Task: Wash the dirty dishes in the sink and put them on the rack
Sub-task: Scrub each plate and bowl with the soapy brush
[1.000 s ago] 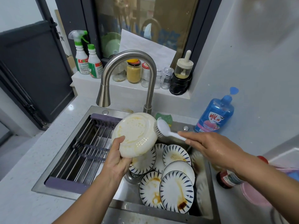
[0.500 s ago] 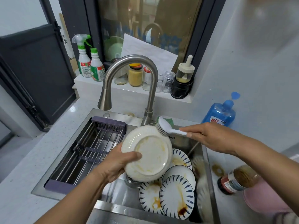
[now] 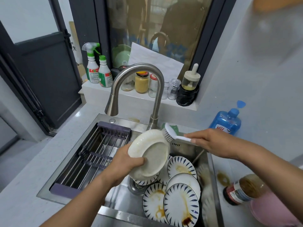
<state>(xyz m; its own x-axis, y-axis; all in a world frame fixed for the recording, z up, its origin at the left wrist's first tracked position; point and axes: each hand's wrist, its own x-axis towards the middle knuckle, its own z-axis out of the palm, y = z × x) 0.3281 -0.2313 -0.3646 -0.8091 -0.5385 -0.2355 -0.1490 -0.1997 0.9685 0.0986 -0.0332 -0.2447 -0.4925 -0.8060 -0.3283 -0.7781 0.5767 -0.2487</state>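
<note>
Clearly the work is near its beginning. The left hand (image 3: 126, 164) grips one white plate (image 3: 150, 154) by its lower left rim, with the thumb curled over the face, and holds it tilted above the middle of the sink (image 3: 123, 118). The right hand (image 3: 213, 143) pinches the handle of the brush (image 3: 170, 134), whose bristles touch the plate's rim at 1 o'clock. Yellowish smears show on this plate, so I judge the scrubbing not finished.

The rack (image 3: 91, 154), at 9 o'clock across the sink, carries no dish. A pile of patterned plates (image 3: 181, 205) with brown stains lies at 5 o'clock in the basin, all to be washed.

For moving, the way toward 9 o'clock looks open. The faucet (image 3: 139, 82) stands at 12 o'clock, close behind the plate. A jar (image 3: 241, 189) lies on its side near the sink edge at 4 o'clock, where the right arm could knock it.
</note>
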